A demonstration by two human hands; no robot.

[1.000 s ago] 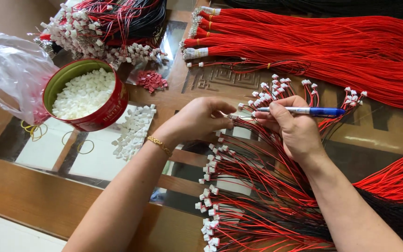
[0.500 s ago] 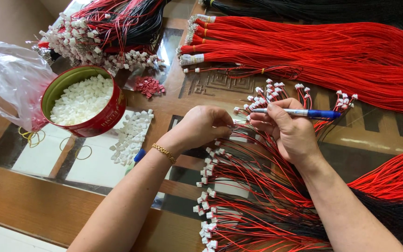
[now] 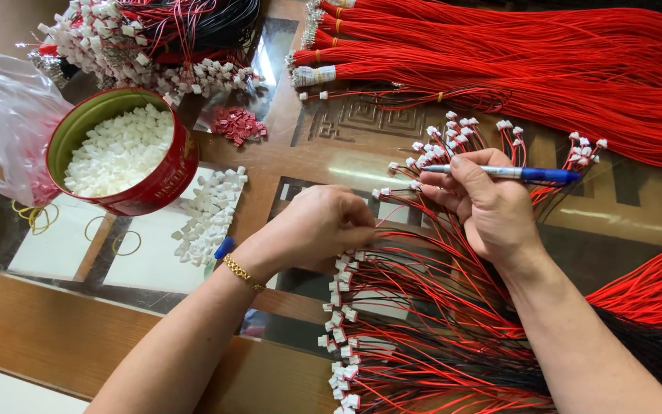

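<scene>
The grip of the right hand (image 3: 492, 203) is closed on a slim blue and silver pen (image 3: 511, 173), which lies level across the fingers with its blue end pointing to the right. The fingertips also press on thin red wires tipped with small white plastic connectors (image 3: 453, 142), which fan out on the counter just above the hand. The grip of the left hand (image 3: 319, 226) is curled shut, knuckles up, with the fingertips pinching a few of the same red wires close to the right hand. A gold chain bracelet (image 3: 240, 272) sits on the left wrist.

Compared with the picture from half a second ago, the two hands keep nearly the same pose: the pen is held the same way and the left hand stays closed over the wires. The fan of connectors is not visibly changed.

Below the hands, a thick bundle of red and black wires with white connectors (image 3: 392, 337) lies across the glass-topped wooden counter (image 3: 55, 322). To the left stands a round red tin with a green inside, full of white plastic housings (image 3: 120, 149), and beside it a loose heap of white housings (image 3: 208, 211). Long bundles of red wire (image 3: 545, 69) lie across the top.
</scene>
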